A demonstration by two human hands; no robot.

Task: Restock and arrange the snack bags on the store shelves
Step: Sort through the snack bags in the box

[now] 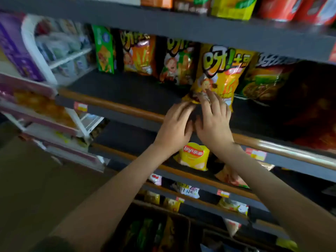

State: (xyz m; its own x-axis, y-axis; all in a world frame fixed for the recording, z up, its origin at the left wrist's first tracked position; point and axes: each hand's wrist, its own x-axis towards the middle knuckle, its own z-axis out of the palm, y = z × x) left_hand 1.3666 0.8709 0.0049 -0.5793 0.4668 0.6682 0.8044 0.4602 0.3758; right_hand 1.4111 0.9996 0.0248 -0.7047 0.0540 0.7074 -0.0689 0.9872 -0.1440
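Yellow bag stands on the middle shelf, at the front, with its bottom seam just behind the wooden rail. Long axis is near vertical, top tipped a little to the right, printed face toward the camera. It sits forward of the row: a similar bag is behind on its left, a dark bag just beside on its right.

Both hands are at the bag's bottom edge; the bag lies up and away from them.
- Right hand: fingers straight and spread, laid flat on the lower face. Nearer the bag's middle.
- Left hand: fingers curled at the lower left corner. Blurred, so I cannot tell whether it pinches.

Judgement: placing step. The next move is probably a push straight back toward the row. Pushed this low, the top may tip forward.
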